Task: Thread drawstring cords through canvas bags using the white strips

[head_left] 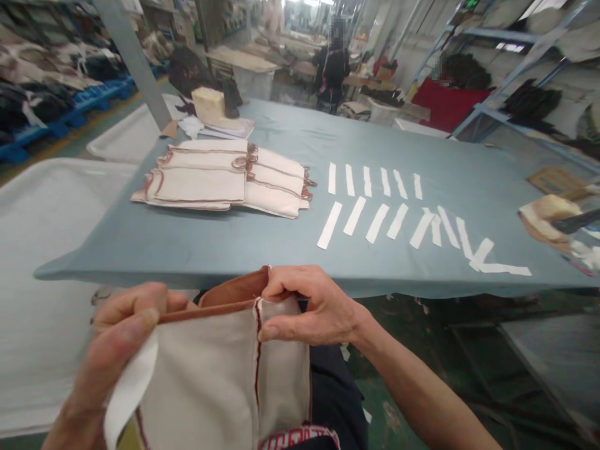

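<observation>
Nearest to us, a cream cloth bag with brown trim along its rim (201, 375) is held up in front of the near edge of the surface, its mouth gaping enough to show a brown inner face. Our left hand (126, 331) pinches the trimmed rim between thumb and fingers, and a white, narrow, flat strip (134, 387) hangs down from under that thumb. We cannot tell whether this strip is fastened to the cloth or only gripped with it. Our right hand (314, 306) pinches the upper end of a dark-edged upright seam, thumb in front, fingers at the rim.

Just beyond lies the blue-grey, cloth-covered surface (262, 250). To the right, loose white strips (377, 223) lie in a slanting row, a few overlapping at its right end; behind them stands a shorter, tidier row of six white strips (367, 181). To the left, a flat stack of cream pieces with brown trim (201, 181) looks much like the bag we hold.

As we judge it, this bag is mid-handling and many strips are unused. Whether the stacked pieces are finished or waiting, we cannot tell.

Farther back, a pale yellow block (209, 106) sits on papers, and beyond the surface a person in dark clothing (330, 69) appears, blurred.
</observation>
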Tool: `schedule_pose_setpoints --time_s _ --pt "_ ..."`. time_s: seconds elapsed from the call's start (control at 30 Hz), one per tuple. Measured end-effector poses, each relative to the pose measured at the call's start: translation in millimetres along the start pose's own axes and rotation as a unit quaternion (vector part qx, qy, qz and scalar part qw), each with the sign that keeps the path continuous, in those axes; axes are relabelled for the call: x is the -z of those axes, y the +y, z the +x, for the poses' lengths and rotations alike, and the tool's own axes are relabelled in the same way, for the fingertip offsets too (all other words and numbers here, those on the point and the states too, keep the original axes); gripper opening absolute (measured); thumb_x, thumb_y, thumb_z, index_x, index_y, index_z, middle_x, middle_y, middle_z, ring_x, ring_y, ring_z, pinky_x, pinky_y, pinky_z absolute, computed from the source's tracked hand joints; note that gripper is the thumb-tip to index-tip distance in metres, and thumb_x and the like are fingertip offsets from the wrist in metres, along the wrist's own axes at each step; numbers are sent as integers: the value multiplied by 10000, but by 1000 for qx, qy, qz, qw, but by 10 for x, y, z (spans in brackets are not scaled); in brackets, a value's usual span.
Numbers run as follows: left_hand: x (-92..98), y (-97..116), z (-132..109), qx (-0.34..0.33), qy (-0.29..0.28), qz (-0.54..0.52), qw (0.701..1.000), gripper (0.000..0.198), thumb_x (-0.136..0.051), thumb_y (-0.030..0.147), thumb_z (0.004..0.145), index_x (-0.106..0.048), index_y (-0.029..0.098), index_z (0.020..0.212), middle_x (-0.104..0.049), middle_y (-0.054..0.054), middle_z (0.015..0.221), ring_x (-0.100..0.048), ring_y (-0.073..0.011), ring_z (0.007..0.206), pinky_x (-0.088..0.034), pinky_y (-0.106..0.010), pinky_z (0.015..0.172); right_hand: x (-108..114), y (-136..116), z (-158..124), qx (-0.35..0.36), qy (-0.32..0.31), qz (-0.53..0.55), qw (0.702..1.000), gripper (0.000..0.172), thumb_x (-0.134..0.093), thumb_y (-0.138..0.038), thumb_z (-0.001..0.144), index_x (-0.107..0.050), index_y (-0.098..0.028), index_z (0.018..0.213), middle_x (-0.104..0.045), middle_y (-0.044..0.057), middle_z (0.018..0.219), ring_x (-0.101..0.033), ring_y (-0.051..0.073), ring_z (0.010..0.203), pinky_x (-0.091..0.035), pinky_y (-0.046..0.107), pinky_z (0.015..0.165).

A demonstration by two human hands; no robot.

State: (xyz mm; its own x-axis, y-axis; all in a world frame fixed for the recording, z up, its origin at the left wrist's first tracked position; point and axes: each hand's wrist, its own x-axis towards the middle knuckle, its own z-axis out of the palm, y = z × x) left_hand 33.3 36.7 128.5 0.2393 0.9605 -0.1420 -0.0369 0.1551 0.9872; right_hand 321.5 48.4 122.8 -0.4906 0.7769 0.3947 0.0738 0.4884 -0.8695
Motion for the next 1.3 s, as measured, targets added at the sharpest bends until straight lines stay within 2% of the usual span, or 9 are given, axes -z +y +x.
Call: schedule_pose_setpoints --time_s 0.07,0.13,0.23,0.37,0.5,0.67,0.83,0.93,1.3 --pt "-22 44 62 25 -4 -79 997 827 -905 741 823 -260 243 681 -385 58 611 -406 -138 505 -423 -248 441 -3 -66 37 -13 7 40 999 552 -840 -697 1035 -673 -198 869 -585 -38 754 -460 108 643 -377 259 614" --pt "-2 71 165 -23 -66 -90 993 823 -889 780 890 -312 233 679 -365 70 618 -394 -117 527 -451 -221 482 12 -134 47 -42 11 70 997 525 -855 -661 1033 -682 -195 864 -533 -59 705 -412 96 599 -316 253 561" --pt "106 154 345 -170 -213 23 962 588 -675 636 1138 -574 211 745 -558 46 686 -540 -123 594 -532 -211 582 46 -206 45 -59 6 97 994 512 -873 -634 1027 -687 -193 845 -509 -69 676 -385 90 577 -279 252 535" --pt "146 390 491 -245 -254 239 905 108 -727 262 1057 -817 214 1023 -812 29 967 -732 -153 881 -569 -180 841 47 -228 89 -26 -20 111 993 568 -814 -698 1055 -662 -197 837 -569 -46 728 -437 98 616 -330 253 565" --pt "-110 545 503 -293 -277 323 856 210 -608 168 1002 -809 228 1001 -845 32 951 -742 -149 875 -533 -198 856 19 -219 145 4 -38 100 994 529 -828 -625 1071 -610 -206 834 -555 -54 766 -444 92 646 -370 245 607" --pt "-403 584 435 -250 -272 345 863 241 -543 250 976 -666 210 774 -615 53 659 -550 -136 622 -411 -235 617 21 -170 87 -39 -30 70 996 550 -809 -680 1057 -572 -223 863 -569 -48 799 -471 110 698 -405 254 657" --pt "-408 561 407 -202 -284 325 879 260 -531 258 975 -706 191 795 -586 58 653 -505 -111 570 -377 -206 542 36 -100 15 -127 -35 94 987 592 -872 -739 979 -592 -220 928 -545 -71 768 -427 104 660 -379 241 601" --pt "-369 468 422 -201 -271 299 892 249 -560 262 973 -718 190 795 -602 59 662 -499 -102 559 -375 -195 530 34 -103 24 -122 -32 69 990 621 -889 -773 935 -617 -215 953 -578 -58 809 -456 107 675 -399 238 608" --pt "-295 345 434 -232 -259 292 891 236 -571 212 1008 -736 195 840 -653 51 679 -537 -112 562 -391 -216 547 -24 -248 96 -106 -4 2 994 272 -781 -428 952 -619 -224 876 -607 -53 767 -506 119 680 -439 249 663"
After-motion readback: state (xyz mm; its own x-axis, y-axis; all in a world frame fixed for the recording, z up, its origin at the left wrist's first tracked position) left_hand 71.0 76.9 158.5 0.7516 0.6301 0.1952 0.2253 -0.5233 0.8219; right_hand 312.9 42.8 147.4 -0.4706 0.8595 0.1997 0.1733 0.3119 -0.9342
